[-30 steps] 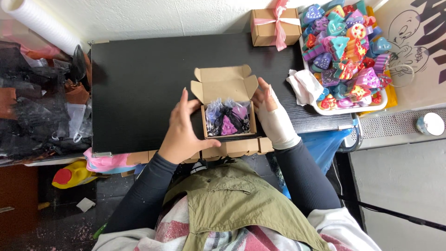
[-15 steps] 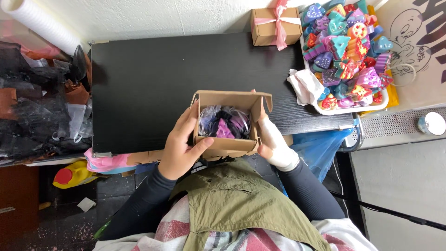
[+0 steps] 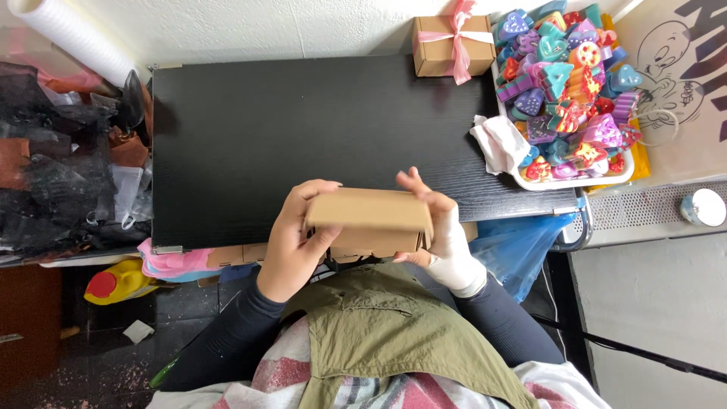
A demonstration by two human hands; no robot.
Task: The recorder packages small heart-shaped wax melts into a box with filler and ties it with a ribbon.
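A small brown cardboard box (image 3: 369,220) is held above the near edge of the black table (image 3: 288,129), its lid folded down over the top. My left hand (image 3: 291,241) grips its left side with the thumb under the front. My right hand (image 3: 435,223), wrapped in a white bandage at the wrist, clasps its right side with fingers over the lid edge. The box's contents are hidden.
A white tray (image 3: 577,180) heaped with colourful shaped soaps sits at the right, a crumpled white cloth (image 3: 500,142) beside it. A brown gift box with a pink ribbon (image 3: 452,44) stands at the back. Black netting (image 3: 60,174) lies to the left, a white roll (image 3: 68,34) top left.
The box was open on the table with purple pieces showing inside. It has since been lifted toward me, and its lid is folded shut over the contents.
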